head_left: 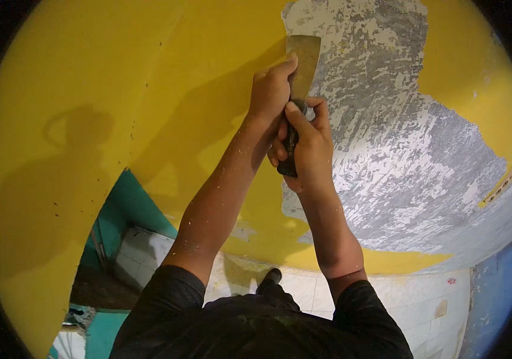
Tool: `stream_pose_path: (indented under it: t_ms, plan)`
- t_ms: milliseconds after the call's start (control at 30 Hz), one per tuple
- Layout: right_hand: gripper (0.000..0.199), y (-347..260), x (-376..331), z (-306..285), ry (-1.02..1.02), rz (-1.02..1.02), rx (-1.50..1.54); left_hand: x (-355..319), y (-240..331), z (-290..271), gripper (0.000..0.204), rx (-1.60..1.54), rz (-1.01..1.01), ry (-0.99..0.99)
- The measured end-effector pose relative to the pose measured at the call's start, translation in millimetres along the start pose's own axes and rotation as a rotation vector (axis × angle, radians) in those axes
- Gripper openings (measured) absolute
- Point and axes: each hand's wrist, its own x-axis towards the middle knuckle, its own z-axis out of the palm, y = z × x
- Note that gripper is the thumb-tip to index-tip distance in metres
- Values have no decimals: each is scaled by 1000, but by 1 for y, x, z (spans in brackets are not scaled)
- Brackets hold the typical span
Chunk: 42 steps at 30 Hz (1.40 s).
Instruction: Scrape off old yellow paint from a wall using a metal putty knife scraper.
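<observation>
While right hand (pixel 313 146) grips scraper (pixel 305 75) by handle (pixel 289 161), left hand (pixel 272 90), nearer tip, clasps blade (pixel 307 54); long axis runs upward along bare patch's (pixel 381 102) left border.

The scraper (pixel 306 67) is in your right hand (pixel 314 146), before the wall (pixel 196 42). To its right lies the bare patch (pixel 387 149).

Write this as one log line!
left hand: on blade; right hand: grips black handle; putty knife: at bared patch; yellow wall: partly stripped

dull metal blade (pixel 306 66), rough wall patch (pixel 381 149)
</observation>
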Motion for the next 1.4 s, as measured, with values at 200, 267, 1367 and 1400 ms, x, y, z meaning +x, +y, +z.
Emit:
stream_pose_path:
  t_ms: [200,267,1367,1400]
  plan:
    - [15,9,-6,-9,19,-22,34,1,-18,0,23,-21,97,18]
    - [15,4,1,-1,-7,-29,35,7,-10,0,23,-90,32,20]
    - [16,-27,21,24,-34,-82,-11,44,23,6,33,-70,-8,-126]
    - [16,-31,22,27,-37,-101,-29,40,24,7,33,-72,-9,-119]
